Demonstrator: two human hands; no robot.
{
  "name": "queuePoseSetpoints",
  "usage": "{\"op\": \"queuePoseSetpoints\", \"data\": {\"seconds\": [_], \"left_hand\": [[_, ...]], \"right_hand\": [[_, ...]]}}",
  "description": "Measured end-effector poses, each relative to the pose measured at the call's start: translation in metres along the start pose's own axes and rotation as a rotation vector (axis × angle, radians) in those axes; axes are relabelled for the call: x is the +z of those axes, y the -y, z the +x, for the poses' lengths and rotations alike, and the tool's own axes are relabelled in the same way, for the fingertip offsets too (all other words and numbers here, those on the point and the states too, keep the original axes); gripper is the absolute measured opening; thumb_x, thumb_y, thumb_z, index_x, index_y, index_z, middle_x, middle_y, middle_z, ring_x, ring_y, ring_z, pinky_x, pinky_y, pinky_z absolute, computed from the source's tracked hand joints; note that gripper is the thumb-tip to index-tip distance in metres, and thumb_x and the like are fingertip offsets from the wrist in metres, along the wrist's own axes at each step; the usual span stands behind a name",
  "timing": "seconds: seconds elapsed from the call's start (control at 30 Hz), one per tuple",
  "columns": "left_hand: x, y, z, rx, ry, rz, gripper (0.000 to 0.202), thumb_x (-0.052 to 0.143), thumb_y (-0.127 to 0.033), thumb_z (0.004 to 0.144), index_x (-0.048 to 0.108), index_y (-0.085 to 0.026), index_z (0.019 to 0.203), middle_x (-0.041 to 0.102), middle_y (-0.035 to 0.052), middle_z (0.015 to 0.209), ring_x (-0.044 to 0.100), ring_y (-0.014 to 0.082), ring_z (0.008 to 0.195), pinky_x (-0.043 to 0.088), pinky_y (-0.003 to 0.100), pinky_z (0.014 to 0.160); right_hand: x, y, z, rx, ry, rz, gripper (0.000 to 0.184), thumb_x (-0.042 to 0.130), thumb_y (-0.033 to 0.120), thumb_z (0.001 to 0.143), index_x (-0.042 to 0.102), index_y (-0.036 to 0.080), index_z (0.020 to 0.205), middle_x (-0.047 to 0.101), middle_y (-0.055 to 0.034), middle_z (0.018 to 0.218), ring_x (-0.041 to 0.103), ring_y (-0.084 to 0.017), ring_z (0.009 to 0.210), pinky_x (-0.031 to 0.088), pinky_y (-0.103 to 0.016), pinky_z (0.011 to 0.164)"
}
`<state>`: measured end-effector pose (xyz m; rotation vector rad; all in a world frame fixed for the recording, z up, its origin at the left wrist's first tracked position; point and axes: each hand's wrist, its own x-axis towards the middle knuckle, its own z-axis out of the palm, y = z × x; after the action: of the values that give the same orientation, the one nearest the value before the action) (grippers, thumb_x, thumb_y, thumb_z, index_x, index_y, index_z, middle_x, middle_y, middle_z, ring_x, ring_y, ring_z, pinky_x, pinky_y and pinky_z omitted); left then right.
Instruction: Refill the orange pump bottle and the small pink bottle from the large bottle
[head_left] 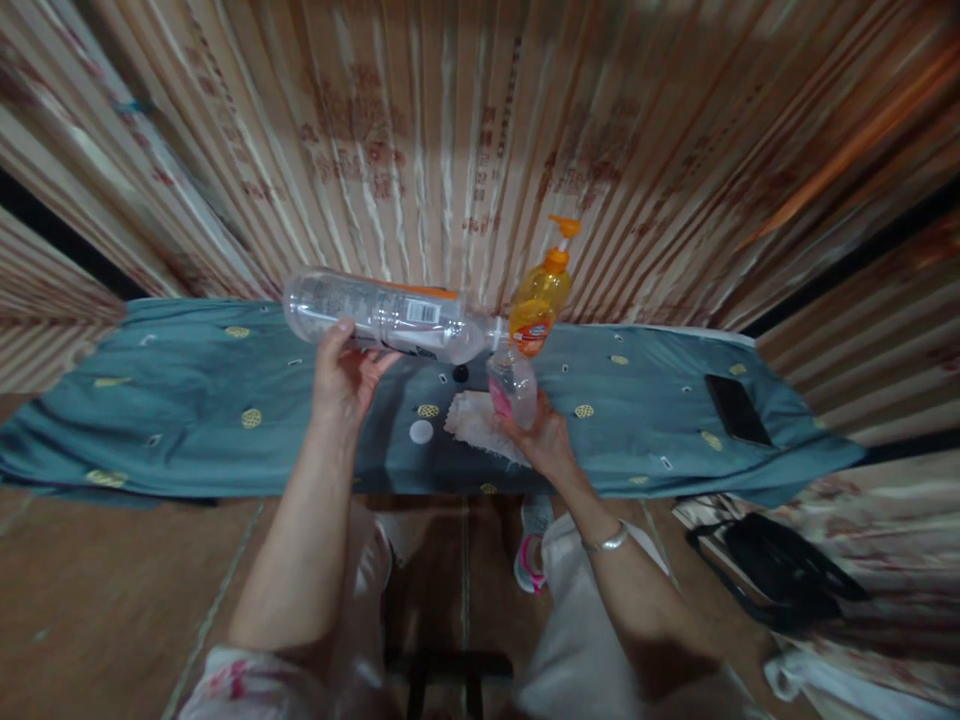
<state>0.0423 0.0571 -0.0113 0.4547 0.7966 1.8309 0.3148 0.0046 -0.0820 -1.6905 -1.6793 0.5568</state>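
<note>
Mouth of the large clear bottle (382, 315) meets the small bottle (512, 388); left hand (341, 378) holds the large one sideways, right hand (545, 442) the small.

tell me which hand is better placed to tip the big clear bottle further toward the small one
Left, most likely. The left hand holds the big clear bottle near its base, lying almost level with its mouth at the small bottle. The right hand is taken up holding that small bottle.

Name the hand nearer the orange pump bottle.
Right. The right hand holds a small bottle just before the orange pump bottle; left hand grips the large clear bottle, farther left.
</note>
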Motion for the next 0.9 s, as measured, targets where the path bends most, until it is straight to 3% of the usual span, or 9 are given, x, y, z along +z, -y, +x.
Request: {"op": "queuePoseSetpoints", "data": {"seconds": [0.2, 0.4, 0.63, 0.9], "left_hand": [[0.002, 0.001, -0.001, 0.019, 0.003, -0.011, 0.032, 0.089, -0.033, 0.068, 0.066, -0.023, 0.089, 0.073, 0.0022, 0.084, 0.075, 0.0229, 0.082, 0.069, 0.04, 0.085], [0.003, -0.001, -0.001, 0.027, 0.007, -0.024, 0.035, 0.09, -0.032, 0.066, 0.067, -0.022, 0.091, 0.072, 0.0016, 0.082, 0.075, 0.0213, 0.079, 0.068, 0.04, 0.087], [0.002, -0.002, 0.0, 0.021, 0.018, -0.025, 0.03, 0.088, -0.028, 0.067, 0.065, -0.023, 0.086, 0.072, 0.0014, 0.08, 0.072, 0.0192, 0.072, 0.07, 0.037, 0.079], [0.001, -0.002, 0.0, 0.004, 0.005, -0.015, 0.025, 0.085, -0.029, 0.072, 0.066, -0.023, 0.088, 0.07, 0.0023, 0.079, 0.076, 0.0258, 0.091, 0.068, 0.044, 0.091]], "right_hand": [[0.001, -0.003, -0.002, 0.002, -0.028, -0.063, 0.068, 0.08, 0.053, 0.083, 0.063, 0.013, 0.136, 0.081, -0.0194, 0.111, 0.08, -0.039, 0.104, 0.065, -0.05, 0.087], [-0.001, -0.004, -0.003, 0.0, -0.05, -0.097, 0.061, 0.078, 0.05, 0.086, 0.063, 0.019, 0.135, 0.082, -0.0193, 0.111, 0.08, -0.039, 0.102, 0.064, -0.05, 0.085], [-0.004, -0.01, 0.0, -0.027, -0.079, -0.14, 0.066, 0.076, 0.053, 0.085, 0.062, 0.014, 0.136, 0.082, -0.0222, 0.112, 0.08, -0.04, 0.101, 0.063, -0.051, 0.088], [-0.003, -0.013, 0.0, -0.042, -0.069, -0.127, 0.066, 0.073, 0.059, 0.086, 0.062, 0.016, 0.135, 0.082, -0.0205, 0.112, 0.079, -0.037, 0.101, 0.064, -0.049, 0.087]]}}
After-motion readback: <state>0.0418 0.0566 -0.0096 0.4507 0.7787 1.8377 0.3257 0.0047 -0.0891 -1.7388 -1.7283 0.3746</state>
